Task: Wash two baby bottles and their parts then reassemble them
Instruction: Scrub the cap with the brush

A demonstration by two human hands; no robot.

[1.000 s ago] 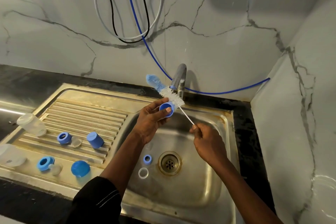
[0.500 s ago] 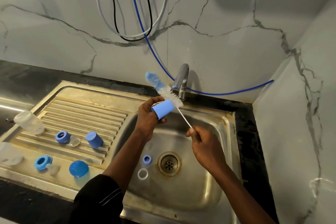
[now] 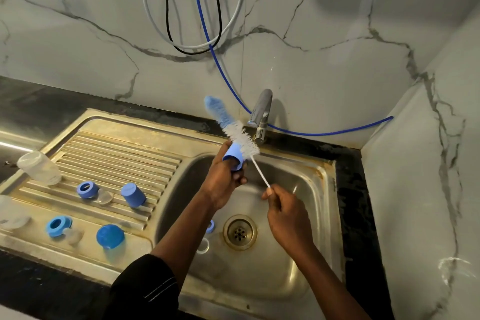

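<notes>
Head view: a steel sink [image 3: 322, 215] set in a dark worktop [image 3: 39, 96], seen from above with both forearms reaching in.
Left hand [image 3: 223, 182]: raised over the basin's back edge; its grip is clamped round the held cap [image 3: 233, 156], fingers curled about it.
Held cap: light blue, tilted, with its darker open end facing down toward the fingers.
Bottle brush [image 3: 240, 138]: slanted, blue sponge tip up and to the left; the white bristles lie against the held cap's upper side.
Right hand [image 3: 285, 213]: over the basin, apart from the left; its grip is pinched on the lower end of the brush's thin white handle.
Tap [image 3: 261, 114]: just behind the bristles; whether water runs I cannot tell.
Basin: a small blue ring [image 3: 211, 226] and a white ring [image 3: 203, 245] lie left of the drain [image 3: 240, 232], partly hidden by the left forearm.
Draining board, back row: a clear bottle [image 3: 39, 167] on its side, a blue collar [image 3: 87, 189] touching a clear teat [image 3: 105, 197], then an upright cap [image 3: 133, 195].
Draining board, front row: a second clear bottle [image 3: 10, 212] at the frame edge, another collar [image 3: 58, 226] with a second teat [image 3: 74, 235] beside it, and a domed cap [image 3: 110, 236].
Wall: marble-patterned, with a blue hose [image 3: 223, 70] and looped white and black cables.
</notes>
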